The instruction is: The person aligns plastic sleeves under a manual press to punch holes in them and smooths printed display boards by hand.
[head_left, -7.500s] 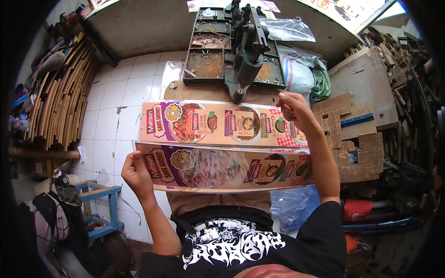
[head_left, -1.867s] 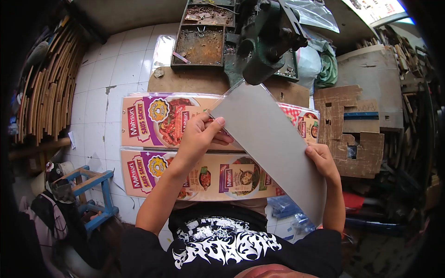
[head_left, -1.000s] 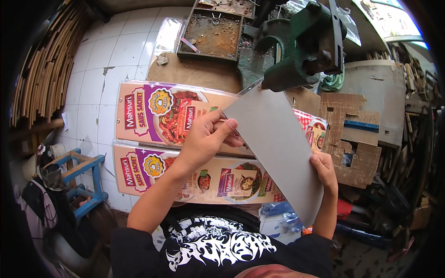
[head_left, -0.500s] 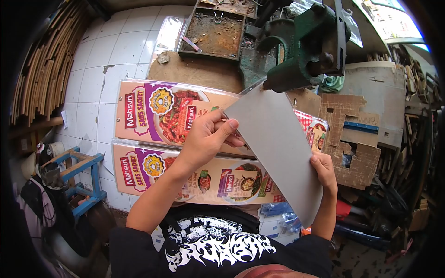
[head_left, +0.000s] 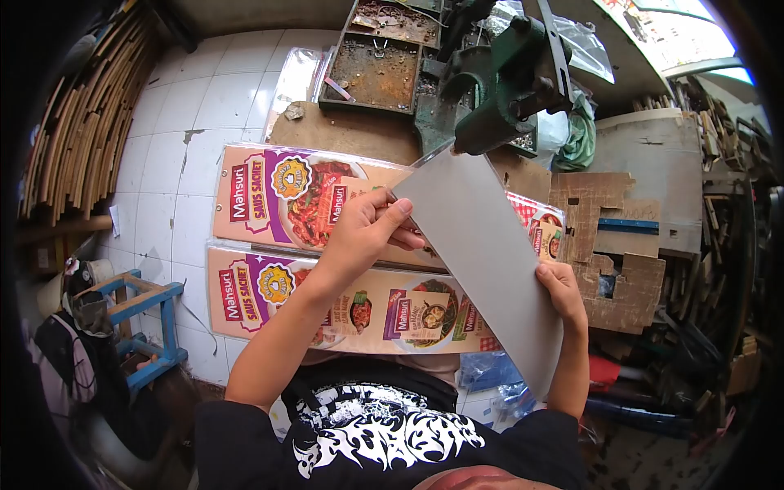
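A plain grey panel (head_left: 488, 249) slants across the middle, its far corner under the head of a green hand press (head_left: 498, 102). My left hand (head_left: 371, 222) is closed on the panel's left edge, thumb on top and fingers curled. On the right edge, my right hand (head_left: 563, 287) grips the panel with its thumb over the face and its fingers hidden beneath. Below my hands lie printed sauce sign panels, an upper one (head_left: 265, 196) and a lower one (head_left: 269, 290), partly covered by my left arm and the grey panel.
A dirty metal tray (head_left: 377, 73) with small parts sits left of the press. Cut cardboard (head_left: 612, 245) lies to the right. A blue-framed stool (head_left: 155, 327) stands at lower left, and stacked wooden strips (head_left: 90, 114) fill the upper left.
The whole view has shifted slightly, with the press now further left in the picture. Both hands keep their hold, and the panel's corner stays under the press head.
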{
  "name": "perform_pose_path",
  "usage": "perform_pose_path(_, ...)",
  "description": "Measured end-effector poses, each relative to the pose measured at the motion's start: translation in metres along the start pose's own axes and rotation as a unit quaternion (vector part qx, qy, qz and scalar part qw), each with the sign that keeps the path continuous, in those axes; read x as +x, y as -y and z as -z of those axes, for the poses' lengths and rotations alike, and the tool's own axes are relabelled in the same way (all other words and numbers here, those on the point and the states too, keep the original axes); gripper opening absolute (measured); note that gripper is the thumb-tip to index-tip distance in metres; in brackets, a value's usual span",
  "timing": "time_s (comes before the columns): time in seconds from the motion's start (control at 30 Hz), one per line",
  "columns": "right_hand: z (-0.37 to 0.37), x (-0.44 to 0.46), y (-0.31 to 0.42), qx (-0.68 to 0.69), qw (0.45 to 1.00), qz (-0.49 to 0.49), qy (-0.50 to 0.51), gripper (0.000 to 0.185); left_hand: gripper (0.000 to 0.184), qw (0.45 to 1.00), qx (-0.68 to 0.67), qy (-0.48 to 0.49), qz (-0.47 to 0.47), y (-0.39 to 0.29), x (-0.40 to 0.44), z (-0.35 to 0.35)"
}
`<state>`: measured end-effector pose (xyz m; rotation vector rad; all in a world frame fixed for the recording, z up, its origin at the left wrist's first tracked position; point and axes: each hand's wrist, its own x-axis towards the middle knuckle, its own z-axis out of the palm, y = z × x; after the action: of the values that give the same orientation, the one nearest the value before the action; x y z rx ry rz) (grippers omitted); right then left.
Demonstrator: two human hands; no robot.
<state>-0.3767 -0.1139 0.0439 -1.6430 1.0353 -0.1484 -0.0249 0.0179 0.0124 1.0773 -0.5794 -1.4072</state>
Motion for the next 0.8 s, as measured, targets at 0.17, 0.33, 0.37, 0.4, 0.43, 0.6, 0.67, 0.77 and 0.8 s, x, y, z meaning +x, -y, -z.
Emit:
perform_pose_path(0.17, -0.0013, -0.0014, 0.0020, -0.005, 1.000, -0.010, -0.003, 0.043, 0.029, 1.000, 0.010, -0.007, 0.002, -0.0048, -0.0033, -0.0029)
perform_pose_path(0.33, -0.0028, -0.0027, 0.0007, 0.019, 1.000, -0.014, -0.005, 0.043, 0.030, 1.000, 0.000, 0.001, -0.007, -0.0020, -0.0024, -0.0016)
perform_pose_path(0.37, -0.0031, -0.0031, 0.0017, 0.028, 0.999, -0.017, -0.004, 0.043, 0.030, 1.000, 0.000, 0.002, -0.010, -0.0014, -0.0021, -0.0013)
perform_pose_path(0.4, -0.0025, -0.0030, 0.0009, 0.027, 1.000, -0.015, -0.004, 0.043, 0.030, 1.000, -0.002, 0.002, -0.008, -0.0004, -0.0015, -0.0008)
perform_pose_path(0.43, -0.0020, -0.0028, -0.0006, 0.028, 0.999, -0.016, -0.002, 0.043, 0.030, 1.000, -0.004, 0.002, -0.006, 0.0001, -0.0012, -0.0003)
perform_pose_path(0.6, -0.0018, -0.0028, 0.0013, 0.030, 0.999, -0.022, 0.001, 0.043, 0.029, 1.000, -0.008, 0.007, -0.006, 0.0010, -0.0002, 0.0011)
perform_pose_path(0.67, 0.0000, -0.0027, 0.0000, 0.013, 1.000, -0.025, 0.004, 0.043, 0.028, 1.000, -0.011, 0.007, -0.005, 0.0009, -0.0001, 0.0008)
perform_pose_path(0.77, -0.0011, -0.0022, 0.0022, 0.003, 1.000, -0.017, -0.002, 0.044, 0.029, 1.000, -0.003, 0.004, -0.002, 0.0002, 0.0001, 0.0011)
perform_pose_path(0.8, -0.0016, -0.0020, 0.0033, 0.003, 1.000, -0.017, -0.001, 0.044, 0.029, 1.000, -0.001, 0.005, 0.000, 0.0006, 0.0004, 0.0012)
